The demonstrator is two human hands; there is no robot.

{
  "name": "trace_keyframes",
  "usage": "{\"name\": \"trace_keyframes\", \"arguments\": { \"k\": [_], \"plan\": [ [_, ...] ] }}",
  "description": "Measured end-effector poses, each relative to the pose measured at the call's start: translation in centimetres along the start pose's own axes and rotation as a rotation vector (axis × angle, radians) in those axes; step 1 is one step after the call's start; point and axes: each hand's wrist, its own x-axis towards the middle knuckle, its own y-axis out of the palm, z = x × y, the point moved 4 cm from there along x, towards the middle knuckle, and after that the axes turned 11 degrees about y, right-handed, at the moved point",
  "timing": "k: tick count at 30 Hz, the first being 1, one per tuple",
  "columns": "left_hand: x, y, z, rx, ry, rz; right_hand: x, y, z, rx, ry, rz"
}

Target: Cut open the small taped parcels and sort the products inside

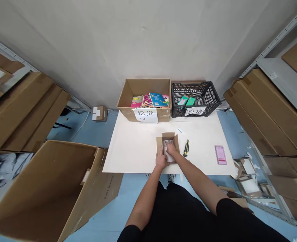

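Observation:
A small opened cardboard box (168, 137) sits near the front of a white table (135, 148). My left hand (160, 160) grips the box's near left corner. My right hand (171, 149) reaches into the box with its fingers curled on a pale wrapped item (166, 148) inside it. What that item is cannot be made out.
A utility knife (186, 148) lies right of the box, a pink packet (220, 155) further right. At the table's back stand a labelled carton of books (145, 97) and a labelled black crate (195, 98). A big open carton (50, 188) is on the floor left; stacked cartons flank both sides.

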Motion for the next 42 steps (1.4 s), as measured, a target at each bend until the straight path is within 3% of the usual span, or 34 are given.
{"name": "trace_keyframes", "arguments": {
  "k": [4,8,16,20,23,28,31,33,35,39,42],
  "plan": [
    [-0.2,0.8,0.8,-0.066,0.042,-0.053,2.0,2.0,-0.2,-0.126,0.075,0.16],
    [0.0,1.5,1.4,-0.107,0.051,-0.035,1.5,3.2,-0.1,-0.191,0.053,0.097],
    [-0.1,1.8,0.9,-0.003,0.106,-0.033,-0.4,0.4,0.5,-0.251,-0.004,0.062],
    [-0.6,1.3,1.7,0.048,0.141,-0.106,-1.5,-2.5,1.9,-0.246,-0.044,0.058],
    [-1.1,-0.1,3.4,0.044,0.163,-0.187,-2.3,-6.6,2.9,-0.209,-0.106,0.004],
    [-2.8,-4.1,9.1,0.079,0.064,-0.231,-3.5,-15.1,3.7,0.107,-0.259,-0.009],
    [-4.6,-7.0,13.4,0.129,-0.013,-0.246,-3.2,-17.3,4.2,0.187,-0.221,0.035],
    [-6.0,-8.8,16.0,0.162,-0.041,-0.254,-2.4,-16.6,5.2,0.156,-0.189,0.105],
    [-7.4,-10.1,18.2,0.184,-0.056,-0.262,-1.4,-14.6,6.3,0.083,-0.109,0.136],
    [-10.5,-11.1,21.1,0.206,-0.082,-0.319,0.0,-9.4,6.3,0.022,0.246,-0.079],
    [-12.5,-10.7,22.2,0.198,-0.158,-0.372,-0.4,-4.7,5.8,0.076,0.299,-0.209]
  ]
}}
